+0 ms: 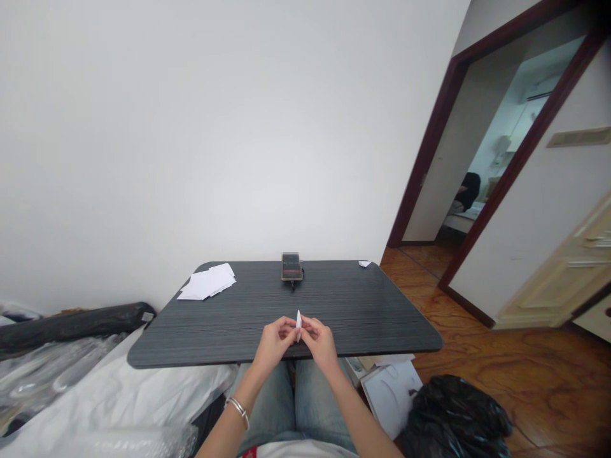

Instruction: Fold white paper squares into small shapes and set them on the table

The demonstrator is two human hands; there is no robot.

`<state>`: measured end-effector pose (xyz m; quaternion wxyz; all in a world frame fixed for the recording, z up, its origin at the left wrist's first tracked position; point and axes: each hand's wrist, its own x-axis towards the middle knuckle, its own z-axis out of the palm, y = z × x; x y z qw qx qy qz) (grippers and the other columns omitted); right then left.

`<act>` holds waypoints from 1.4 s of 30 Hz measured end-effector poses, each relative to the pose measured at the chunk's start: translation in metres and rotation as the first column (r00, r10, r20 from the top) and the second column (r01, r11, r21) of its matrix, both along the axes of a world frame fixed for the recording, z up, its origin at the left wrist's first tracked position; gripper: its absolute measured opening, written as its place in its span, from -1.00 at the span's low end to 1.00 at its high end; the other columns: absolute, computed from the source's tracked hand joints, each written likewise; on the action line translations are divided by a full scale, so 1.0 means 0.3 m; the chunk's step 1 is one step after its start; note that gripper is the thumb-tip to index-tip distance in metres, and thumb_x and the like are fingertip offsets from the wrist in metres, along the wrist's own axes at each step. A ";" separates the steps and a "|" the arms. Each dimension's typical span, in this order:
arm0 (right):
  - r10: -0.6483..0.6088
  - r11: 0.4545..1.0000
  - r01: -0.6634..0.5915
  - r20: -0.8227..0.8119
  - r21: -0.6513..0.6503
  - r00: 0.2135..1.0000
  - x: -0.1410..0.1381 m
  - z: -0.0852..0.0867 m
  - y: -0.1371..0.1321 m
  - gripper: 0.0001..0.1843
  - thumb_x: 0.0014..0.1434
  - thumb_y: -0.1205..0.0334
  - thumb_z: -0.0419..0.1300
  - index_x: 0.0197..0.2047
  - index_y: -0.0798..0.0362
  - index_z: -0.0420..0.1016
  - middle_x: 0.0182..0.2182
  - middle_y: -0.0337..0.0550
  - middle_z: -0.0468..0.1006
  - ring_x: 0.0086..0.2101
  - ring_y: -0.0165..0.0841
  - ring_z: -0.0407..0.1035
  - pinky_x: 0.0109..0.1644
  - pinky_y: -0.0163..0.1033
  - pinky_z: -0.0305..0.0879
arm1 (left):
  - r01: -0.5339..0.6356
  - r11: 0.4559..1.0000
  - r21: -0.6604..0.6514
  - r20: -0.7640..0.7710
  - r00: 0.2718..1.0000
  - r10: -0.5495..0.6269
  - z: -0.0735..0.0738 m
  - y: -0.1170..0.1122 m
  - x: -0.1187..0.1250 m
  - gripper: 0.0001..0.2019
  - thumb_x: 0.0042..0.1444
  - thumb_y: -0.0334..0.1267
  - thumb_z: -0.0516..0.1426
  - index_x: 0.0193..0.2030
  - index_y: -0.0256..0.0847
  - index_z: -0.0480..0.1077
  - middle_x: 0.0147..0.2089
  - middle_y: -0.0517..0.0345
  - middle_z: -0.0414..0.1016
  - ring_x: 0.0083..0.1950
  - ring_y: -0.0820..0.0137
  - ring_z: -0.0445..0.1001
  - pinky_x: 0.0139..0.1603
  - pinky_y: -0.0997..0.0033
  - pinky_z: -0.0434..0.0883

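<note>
Pinching a narrow folded white paper [298,326] upright, left hand [274,345] and right hand [319,343] close together just above the near edge of a dark grey table [363,318]. Loose white paper sheets [206,282] lie far left on it; black plastic bag [453,420] sits on floor, contents hidden.

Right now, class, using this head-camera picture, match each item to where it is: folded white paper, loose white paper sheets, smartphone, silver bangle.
Items:
1. folded white paper
2. loose white paper sheets
3. smartphone
4. silver bangle

Places:
A. pinched between left hand and right hand
B. around the left wrist
C. far-left corner of the dark wood-grain table
D. middle of the table's far edge

Pairs: 1-A, 2-C, 3-D, 4-B
</note>
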<state>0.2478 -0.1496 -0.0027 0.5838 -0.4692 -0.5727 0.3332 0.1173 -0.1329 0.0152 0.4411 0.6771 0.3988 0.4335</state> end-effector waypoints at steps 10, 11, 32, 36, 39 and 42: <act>-0.055 0.998 0.054 0.031 0.038 0.998 -0.009 0.003 0.013 -0.66 -0.03 0.27 0.12 -0.13 0.05 0.46 -0.44 -0.18 0.38 -0.46 -0.41 0.32 -0.50 -0.39 0.36 | 0.072 0.996 -0.050 0.023 0.997 -0.071 0.006 0.022 -0.002 -0.73 -0.02 -0.15 0.08 -0.31 -0.35 0.38 -0.49 0.08 0.48 -0.46 0.41 0.45 -0.47 0.48 0.39; -0.060 0.997 0.059 0.034 0.041 0.998 -0.009 0.002 0.014 -0.66 -0.03 0.26 0.12 -0.13 0.05 0.46 -0.44 -0.18 0.38 -0.46 -0.41 0.32 -0.50 -0.39 0.36 | 0.067 0.997 -0.046 0.024 0.997 -0.066 0.005 0.022 -0.002 -0.74 -0.02 -0.15 0.08 -0.31 -0.34 0.38 -0.49 0.08 0.48 -0.47 0.41 0.45 -0.47 0.49 0.39; -0.098 0.995 0.098 0.033 -0.004 0.995 -0.014 -0.008 0.024 -0.72 -0.03 0.30 0.09 -0.20 0.13 0.44 -0.44 -0.10 0.50 -0.47 -0.33 0.39 -0.45 -0.30 0.38 | 0.027 1.000 -0.008 0.011 1.000 -0.027 -0.015 0.032 0.005 -0.79 -0.05 -0.19 0.09 -0.37 -0.32 0.38 -0.55 0.14 0.45 -0.53 0.44 0.42 -0.51 0.51 0.35; -0.107 0.994 0.106 0.045 0.016 0.993 -0.016 -0.009 0.024 -0.73 -0.04 0.30 0.10 -0.22 0.11 0.44 -0.42 -0.11 0.51 -0.46 -0.34 0.39 -0.45 -0.31 0.38 | 0.015 1.000 0.017 -0.006 1.000 -0.015 -0.013 0.030 0.007 -0.81 -0.05 -0.21 0.10 -0.36 -0.31 0.37 -0.52 0.12 0.46 -0.50 0.43 0.43 -0.50 0.52 0.35; -0.120 0.992 0.117 0.076 0.048 0.990 -0.018 -0.008 0.024 -0.75 -0.05 0.30 0.10 -0.25 0.11 0.46 -0.39 -0.10 0.51 -0.43 -0.33 0.39 -0.46 -0.31 0.38 | 0.002 0.999 0.053 -0.023 1.000 0.000 -0.013 0.031 0.008 -0.83 -0.05 -0.23 0.09 -0.36 -0.30 0.37 -0.50 0.12 0.47 -0.48 0.43 0.43 -0.49 0.52 0.35; -0.129 0.989 0.120 0.115 0.082 0.985 -0.021 -0.003 0.020 -0.77 -0.02 0.28 0.09 -0.27 0.10 0.47 -0.39 -0.10 0.50 -0.42 -0.33 0.39 -0.45 -0.32 0.38 | -0.005 0.997 0.080 -0.032 0.999 0.008 -0.013 0.032 0.011 -0.85 -0.03 -0.25 0.07 -0.36 -0.29 0.36 -0.48 0.12 0.47 -0.47 0.43 0.42 -0.49 0.53 0.35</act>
